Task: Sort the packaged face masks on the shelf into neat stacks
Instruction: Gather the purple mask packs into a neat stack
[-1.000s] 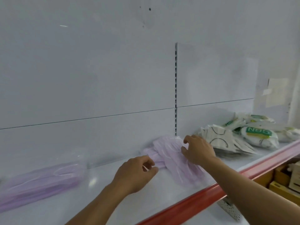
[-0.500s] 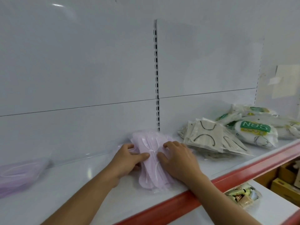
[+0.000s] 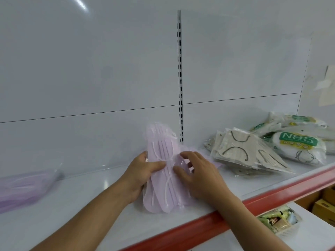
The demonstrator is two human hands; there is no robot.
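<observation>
The left hand (image 3: pixel 143 175) is making the grip here: thumb lying across the front of the purple mask pack (image 3: pixel 164 156), fingers going behind it, so the grip is holding the pack by its left edge approx. mid-length. The right hand (image 3: pixel 201 178) is resting w/ fingers spread and loose on the pack's right side, touching it but not clasping. The pack's long axis is running away from the grip both ways: near end sitting down by the red lip (image 3: pixel 272 194) of the shelf (image 3: pixel 76 205), far end tilting up toward the back panel, just left of the slotted upright (image 3: pixel 179 78). A second purple pack (image 3: pixel 23 185), blurred, is lying well off to the left of the grip; the beige packs (image 3: pixel 241 151) and green-label packs (image 3: pixel 299 144) are piling up to the right, beyond the right hand. Judging from that, the left hand is nearer the matching purple pile, so the carry is prob. going leftward w/ the pack needing a turn to lie like its mate. Vs. 0.5 s ago: the pack was lying flatter under both hands, and its far end is now lifting; the right fingers, then together, are now fanning out. Vs. 1.0 s ago, the hands were apart and the pack was lying more crosswise.
</observation>
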